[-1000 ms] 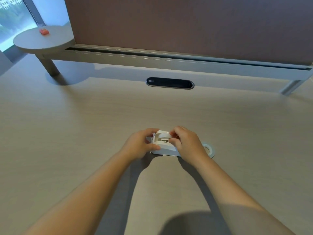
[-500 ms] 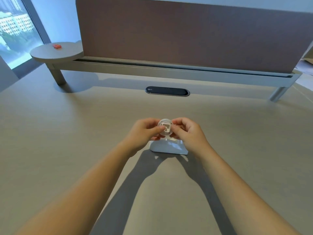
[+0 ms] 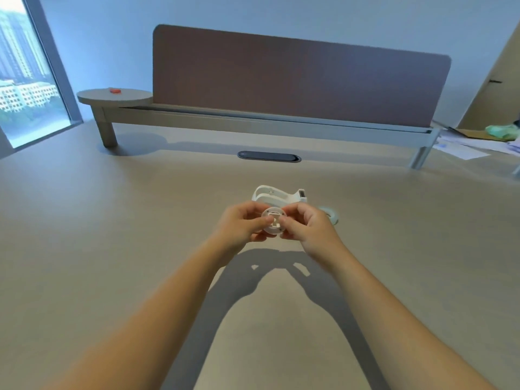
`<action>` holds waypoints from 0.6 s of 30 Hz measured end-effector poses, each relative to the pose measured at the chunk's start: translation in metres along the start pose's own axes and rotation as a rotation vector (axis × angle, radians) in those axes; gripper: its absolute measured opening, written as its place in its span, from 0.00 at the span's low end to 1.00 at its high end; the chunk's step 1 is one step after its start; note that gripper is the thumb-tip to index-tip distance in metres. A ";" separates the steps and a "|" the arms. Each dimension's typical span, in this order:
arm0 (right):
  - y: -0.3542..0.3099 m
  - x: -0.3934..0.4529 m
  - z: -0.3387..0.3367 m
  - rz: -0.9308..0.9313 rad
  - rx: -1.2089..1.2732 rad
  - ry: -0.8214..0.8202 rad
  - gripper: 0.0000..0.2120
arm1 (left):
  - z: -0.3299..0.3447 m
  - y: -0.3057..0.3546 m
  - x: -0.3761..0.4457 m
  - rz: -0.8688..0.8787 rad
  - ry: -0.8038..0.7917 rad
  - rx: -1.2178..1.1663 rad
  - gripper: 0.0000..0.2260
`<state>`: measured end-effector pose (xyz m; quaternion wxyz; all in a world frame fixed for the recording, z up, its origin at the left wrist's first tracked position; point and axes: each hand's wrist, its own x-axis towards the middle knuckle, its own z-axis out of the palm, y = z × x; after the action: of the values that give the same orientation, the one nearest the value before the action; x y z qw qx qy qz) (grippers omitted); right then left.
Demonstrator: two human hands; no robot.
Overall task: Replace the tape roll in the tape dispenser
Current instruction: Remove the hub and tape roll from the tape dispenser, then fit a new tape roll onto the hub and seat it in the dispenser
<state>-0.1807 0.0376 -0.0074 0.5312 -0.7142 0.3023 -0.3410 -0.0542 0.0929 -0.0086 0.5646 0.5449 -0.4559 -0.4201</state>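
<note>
The white spool (image 3: 273, 224) is now lifted out of the tape dispenser (image 3: 277, 196), pinched between left hand (image 3: 242, 224) and right hand (image 3: 307, 227) above the desk (image 3: 112, 235); dispenser sits empty behind; new tape roll (image 3: 330, 214) waits beside it, suggesting a swap next

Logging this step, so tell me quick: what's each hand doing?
Left hand: closed on the round white spool.
Right hand: closed on the same spool.

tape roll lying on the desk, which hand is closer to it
Right. The right hand sits just in front of the tape roll, partly covering its near edge. The left hand is farther off, on the other side of the spool both hands hold.
</note>
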 end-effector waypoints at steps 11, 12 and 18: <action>0.024 -0.002 -0.015 -0.041 -0.146 0.124 0.08 | 0.029 -0.018 0.016 0.037 0.064 -0.023 0.05; 0.027 0.000 -0.018 -0.032 -0.140 0.124 0.08 | 0.030 -0.021 0.019 0.022 0.069 -0.033 0.05; 0.044 0.011 -0.029 -0.002 -0.124 0.214 0.07 | 0.033 -0.041 0.036 -0.060 0.157 -0.095 0.07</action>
<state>-0.2004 0.0014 -0.0425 0.4505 -0.7055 0.3772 -0.3962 -0.0774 0.0480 -0.0480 0.6107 0.5622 -0.3734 -0.4141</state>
